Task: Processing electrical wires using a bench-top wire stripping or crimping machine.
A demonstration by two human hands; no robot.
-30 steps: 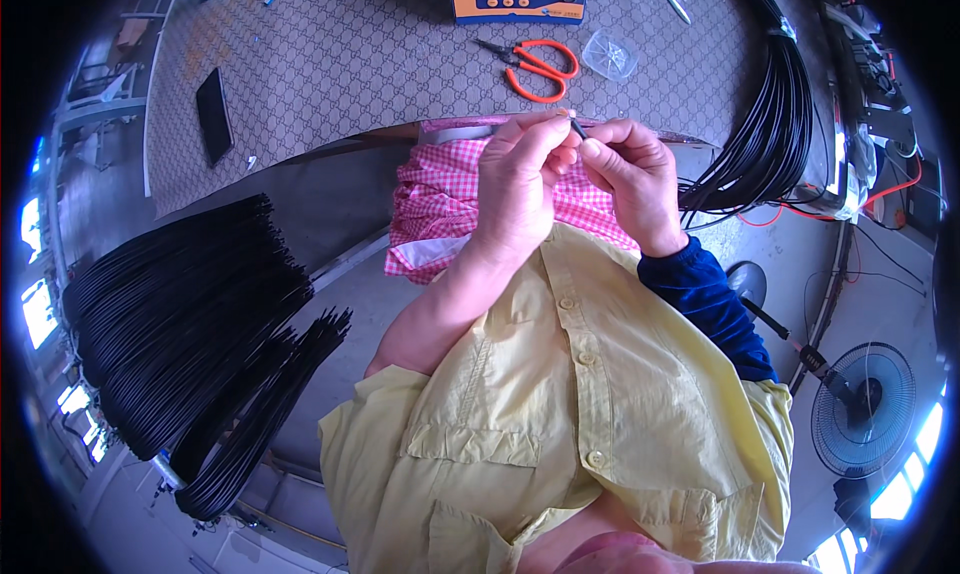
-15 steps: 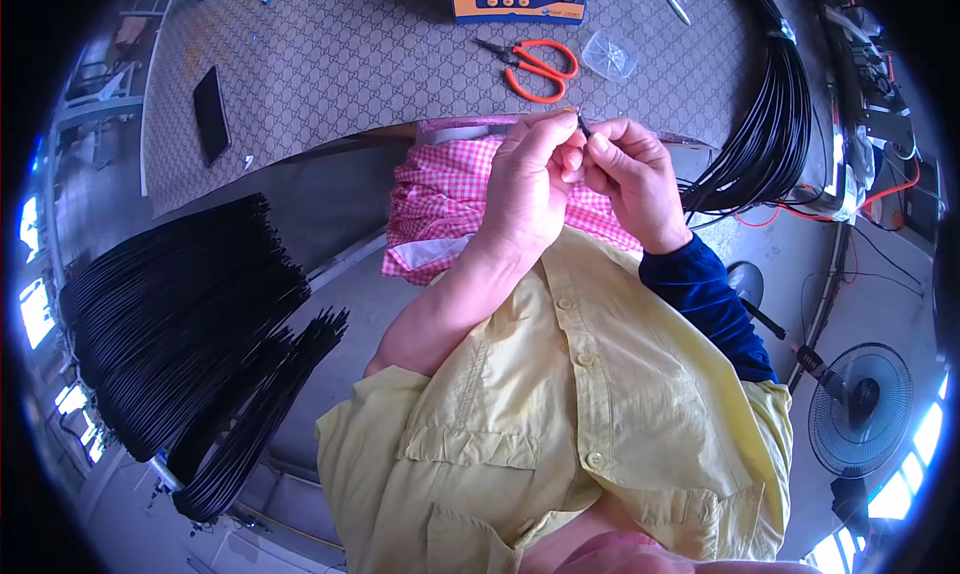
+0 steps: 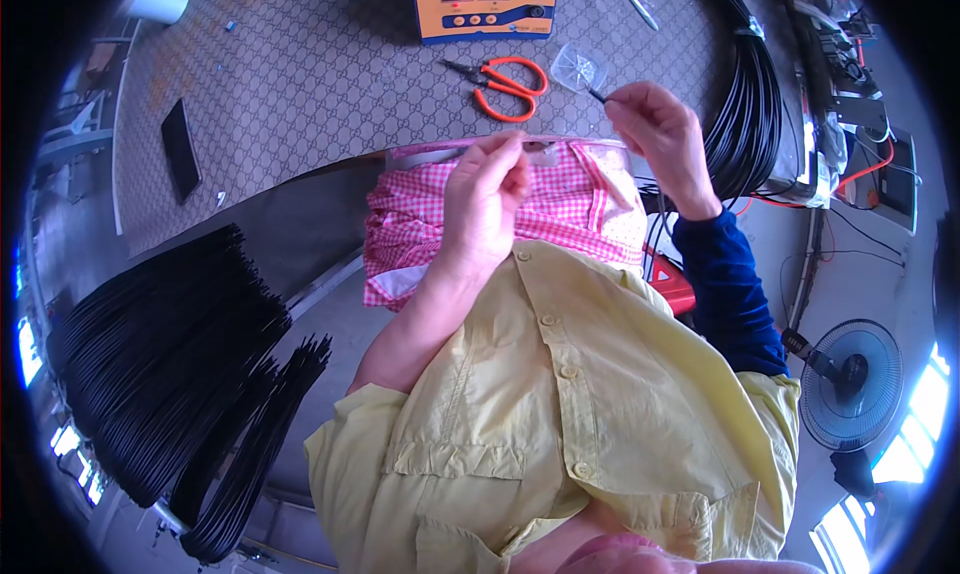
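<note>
My right hand (image 3: 665, 144) is over the table's front edge, thumb and fingers pinched on a black cable (image 3: 597, 95). The cable's short end points up and left and reaches the rim of a clear plastic dish (image 3: 577, 67); whether it touches cannot be told. Lower and to the left, above the pink checked cloth (image 3: 570, 206), my left hand (image 3: 483, 196) is closed, thumb against the forefinger. What it holds, if anything, is too small to make out. Between and beyond the hands lie orange-handled nippers (image 3: 488, 82), blades toward the left.
An orange box with red digits (image 3: 485, 24) stands at the back of the patterned table (image 3: 330, 84). A tied bundle of black cables (image 3: 755, 124) hangs over the right side. Many black cables (image 3: 160, 344) hang at left. A phone (image 3: 181, 151) and a fan (image 3: 850, 384) flank me.
My hands were together at the cable end and are now apart. The right one moved right with the cable toward the dish; the left drew back lower. The view has shifted slightly.
</note>
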